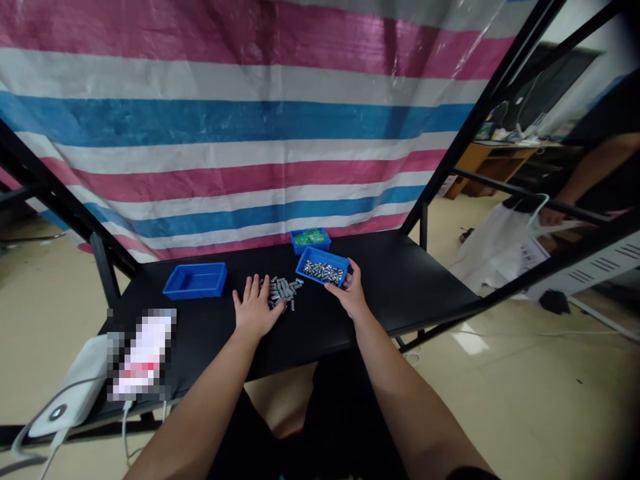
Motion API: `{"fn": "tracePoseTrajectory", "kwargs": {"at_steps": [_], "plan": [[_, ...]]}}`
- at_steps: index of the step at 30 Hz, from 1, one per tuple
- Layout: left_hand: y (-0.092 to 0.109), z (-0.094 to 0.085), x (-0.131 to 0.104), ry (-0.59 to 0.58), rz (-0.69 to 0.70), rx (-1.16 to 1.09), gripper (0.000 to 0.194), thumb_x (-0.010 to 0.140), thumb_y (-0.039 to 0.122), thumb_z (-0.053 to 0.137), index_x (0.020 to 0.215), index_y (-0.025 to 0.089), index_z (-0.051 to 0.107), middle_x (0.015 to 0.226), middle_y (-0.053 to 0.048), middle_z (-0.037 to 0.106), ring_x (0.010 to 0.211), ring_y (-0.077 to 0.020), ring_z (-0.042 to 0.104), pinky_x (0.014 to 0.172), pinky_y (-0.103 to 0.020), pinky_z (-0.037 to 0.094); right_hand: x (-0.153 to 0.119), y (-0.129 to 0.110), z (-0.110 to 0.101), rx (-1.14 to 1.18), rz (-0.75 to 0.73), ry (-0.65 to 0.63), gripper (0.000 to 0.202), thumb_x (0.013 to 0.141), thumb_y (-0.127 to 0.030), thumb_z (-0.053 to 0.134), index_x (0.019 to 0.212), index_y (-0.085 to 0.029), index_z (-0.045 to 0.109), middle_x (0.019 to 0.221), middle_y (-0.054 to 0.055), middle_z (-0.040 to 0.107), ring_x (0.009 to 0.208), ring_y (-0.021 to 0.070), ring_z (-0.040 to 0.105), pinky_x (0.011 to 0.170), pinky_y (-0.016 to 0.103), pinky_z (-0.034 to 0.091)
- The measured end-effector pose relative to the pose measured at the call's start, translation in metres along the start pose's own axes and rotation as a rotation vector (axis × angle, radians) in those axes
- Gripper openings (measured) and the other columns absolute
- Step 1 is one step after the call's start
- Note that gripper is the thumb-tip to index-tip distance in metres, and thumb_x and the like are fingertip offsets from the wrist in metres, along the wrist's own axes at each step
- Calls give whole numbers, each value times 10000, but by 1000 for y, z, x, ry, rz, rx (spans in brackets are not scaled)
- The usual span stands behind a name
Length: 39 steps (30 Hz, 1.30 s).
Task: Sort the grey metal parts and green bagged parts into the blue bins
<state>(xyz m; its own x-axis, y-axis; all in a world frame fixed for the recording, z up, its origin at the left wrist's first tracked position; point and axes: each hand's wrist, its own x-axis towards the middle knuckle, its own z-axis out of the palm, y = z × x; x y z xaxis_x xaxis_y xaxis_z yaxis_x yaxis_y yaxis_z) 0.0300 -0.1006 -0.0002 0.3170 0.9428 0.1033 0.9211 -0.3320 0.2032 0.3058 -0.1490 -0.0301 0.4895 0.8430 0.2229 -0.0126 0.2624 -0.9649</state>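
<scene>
My left hand [254, 309] lies flat with its fingers spread on the black table, at the left edge of a loose pile of small grey metal cylinders [285, 291]. Part of that pile is under or behind the thumb and fingers. On the right, my right hand [353, 291] grips the near right corner of a blue bin [306, 254], thumb on the front rim and fingers around the side. Inside this bin lie many small shiny metal parts [323, 271], too small to name. The bin looks slightly turned; whether it rests on the table I cannot tell.
Another blue bin [195, 280], with nothing in it, sits at left. Behind the held bin stands a small blue bin [299, 249] of green items [309, 237]. A blurred-out phone-like object [145, 353] and a white power strip [75, 387] lie front left. Black frame bars [450, 167] flank the table.
</scene>
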Motion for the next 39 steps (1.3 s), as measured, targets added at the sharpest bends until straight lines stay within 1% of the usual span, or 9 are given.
{"fn": "tracePoseTrajectory", "kwargs": {"at_steps": [2, 7, 14, 20, 22, 26, 29, 33, 39], "plan": [[-1, 0, 0, 13, 6, -17, 861, 948, 703, 393, 1664, 248, 247, 1735, -97, 195, 1619, -350, 116, 1248, -717, 121, 0, 0, 0, -5, -3, 7, 1149, 614, -401, 947, 1545, -329, 278, 1322, 100, 642, 1162, 275, 685, 1079, 526, 516], [-3, 4, 0, 25, 130, -52, 827, 960, 629, 422, 1672, 263, 210, 1727, -78, 229, 1619, -327, 131, 1270, -694, 59, -2, -2, 0, -61, -18, 4, 1152, 636, -437, 932, 1561, -310, 257, 1364, 122, 622, 1160, 273, 688, 1077, 532, 517], [-6, 9, 3, 36, 15, -91, 874, 963, 653, 392, 1674, 188, 191, 1727, -132, 196, 1617, -364, 111, 1249, -729, 55, -3, -2, 2, -77, -44, 9, 1152, 653, -450, 921, 1569, -300, 238, 1388, 141, 609, 1161, 274, 690, 1083, 537, 509], [-5, 6, 0, 6, 143, -86, 786, 977, 655, 379, 1656, 273, 270, 1740, -73, 167, 1621, -339, 111, 1258, -717, 41, -3, 0, 1, -45, -65, -19, 1163, 652, -438, 927, 1575, -309, 232, 1400, 139, 594, 1201, 283, 670, 1093, 542, 500], [-5, 4, 0, -3, 189, -100, 812, 958, 687, 405, 1653, 286, 276, 1738, -65, 183, 1620, -336, 121, 1264, -708, 47, -4, -2, 2, -49, -84, -36, 1161, 652, -445, 927, 1577, -310, 239, 1412, 145, 585, 1224, 289, 659, 1097, 540, 498], [-5, 6, 1, -10, 226, -114, 963, 886, 761, 483, 1655, 222, 272, 1718, -113, 247, 1613, -354, 147, 1280, -678, 44, -12, -7, 12, -80, -113, -75, 1140, 661, -450, 921, 1577, -316, 254, 1454, 153, 556, 1263, 300, 638, 1101, 539, 501], [-5, 10, 2, -3, 226, -125, 1015, 865, 775, 498, 1649, 170, 277, 1712, -138, 259, 1613, -353, 152, 1293, -646, 47, -19, -8, 24, -68, -134, -132, 1091, 682, -424, 914, 1565, -328, 279, 1494, 151, 520, 1300, 306, 616, 1103, 538, 506], [-6, 13, 3, 20, 221, -144, 1071, 831, 783, 545, 1647, 147, 269, 1704, -164, 274, 1608, -357, 171, 1302, -615, 61, -26, -6, 38, -93, -156, -193, 1032, 711, -414, 894, 1555, -341, 304, 1533, 137, 477, 1360, 308, 570, 1101, 527, 523], [-5, 15, 4, 46, 227, -164, 1120, 826, 769, 562, 1661, 123, 187, 1707, -176, 266, 1606, -364, 177, 1306, -600, 90, -28, -3, 49, -153, -219, -237, 989, 742, -398, 877, 1555, -316, 320, 1573, 143, 421, 1407, 310, 522, 1135, 526, 501]]}}
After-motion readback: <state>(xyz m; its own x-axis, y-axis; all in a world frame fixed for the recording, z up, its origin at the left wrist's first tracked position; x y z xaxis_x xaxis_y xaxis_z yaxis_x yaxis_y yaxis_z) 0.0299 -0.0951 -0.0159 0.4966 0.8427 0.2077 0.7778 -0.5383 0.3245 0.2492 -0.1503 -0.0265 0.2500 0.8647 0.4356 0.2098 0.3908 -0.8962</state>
